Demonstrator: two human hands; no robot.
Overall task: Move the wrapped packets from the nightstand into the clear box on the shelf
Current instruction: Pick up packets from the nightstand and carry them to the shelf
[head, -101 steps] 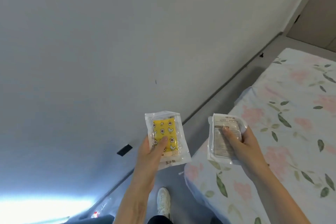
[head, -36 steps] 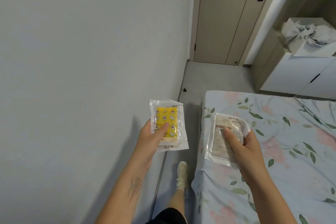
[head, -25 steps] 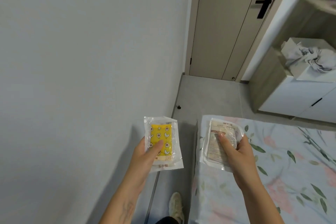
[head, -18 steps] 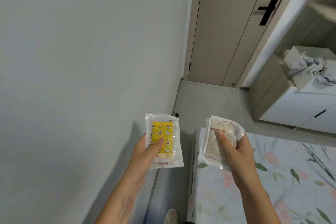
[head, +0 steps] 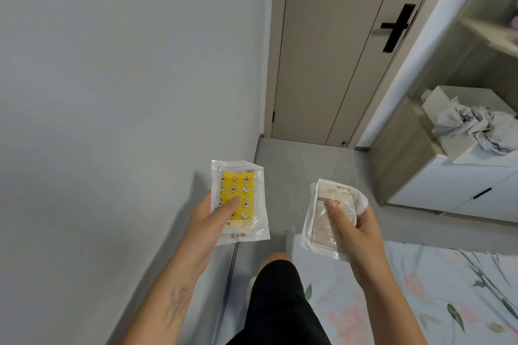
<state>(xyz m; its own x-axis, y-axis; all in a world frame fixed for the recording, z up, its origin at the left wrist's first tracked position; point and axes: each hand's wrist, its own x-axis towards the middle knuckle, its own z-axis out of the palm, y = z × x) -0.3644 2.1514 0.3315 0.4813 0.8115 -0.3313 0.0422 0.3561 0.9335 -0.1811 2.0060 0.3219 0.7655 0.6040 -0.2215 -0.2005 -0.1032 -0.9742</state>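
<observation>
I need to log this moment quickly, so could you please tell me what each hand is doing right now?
Left hand: holds the yellow packet, thumb on its front.
Right hand: holds the pale packet, thumb on its front.

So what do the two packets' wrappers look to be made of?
Yellow packet in the left hand: clear glossy plastic film, judging by glare and see-through edges. Pale packet in the right hand: likely the same, crinkled and translucent.

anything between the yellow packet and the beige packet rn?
Nothing held. In the head view, only grey floor shows in the gap between the yellow packet and the beige packet.
</observation>
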